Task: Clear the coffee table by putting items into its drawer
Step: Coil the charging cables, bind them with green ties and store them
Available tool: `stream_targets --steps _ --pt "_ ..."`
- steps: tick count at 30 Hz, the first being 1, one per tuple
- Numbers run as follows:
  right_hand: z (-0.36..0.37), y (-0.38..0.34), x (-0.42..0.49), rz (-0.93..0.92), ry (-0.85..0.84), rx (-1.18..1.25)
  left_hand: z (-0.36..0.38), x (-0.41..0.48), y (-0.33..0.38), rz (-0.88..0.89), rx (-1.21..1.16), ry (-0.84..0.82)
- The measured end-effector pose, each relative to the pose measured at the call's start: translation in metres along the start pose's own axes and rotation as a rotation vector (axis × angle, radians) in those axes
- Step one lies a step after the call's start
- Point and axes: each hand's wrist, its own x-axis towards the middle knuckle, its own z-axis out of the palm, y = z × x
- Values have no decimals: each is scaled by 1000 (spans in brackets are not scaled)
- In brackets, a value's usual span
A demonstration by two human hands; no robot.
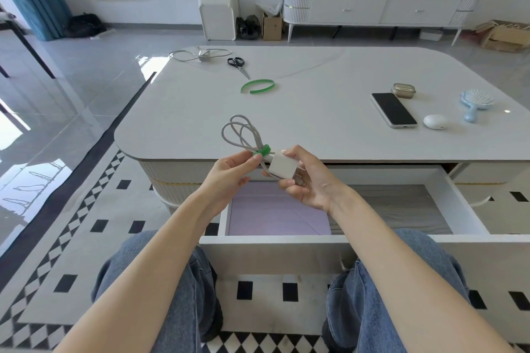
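1. Both hands are closed on one bundle: my right hand curls round the smooth white cube charger, and my left hand pinches the green strap binding its looped grey cable.
2. Below my grip lies the open white drawer, with a flat lilac pad inside.
3. Beyond my grip is the glossy, round-cornered coffee table.

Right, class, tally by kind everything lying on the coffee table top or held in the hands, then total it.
charger with cable: 2
green strap: 2
scissors: 1
phone: 1
metal case: 1
white earbud case: 1
blue hairbrush: 1
Total: 9
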Motion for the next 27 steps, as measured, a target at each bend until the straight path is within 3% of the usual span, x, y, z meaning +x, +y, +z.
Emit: stream_targets --steps 9,18,21,27 --pt "-3 3 3 9 16 -94 0 4 -5 -5 45 85" --pt "-23 4 -1 55 109 -151 -5 6 -9 -183 -80 -58" --pt "-34 6 -5 38 145 -268 -9 5 -13 -246 41 -62" --pt "-61 18 -9 48 233 -700 -1 7 -26 -236 534 38"
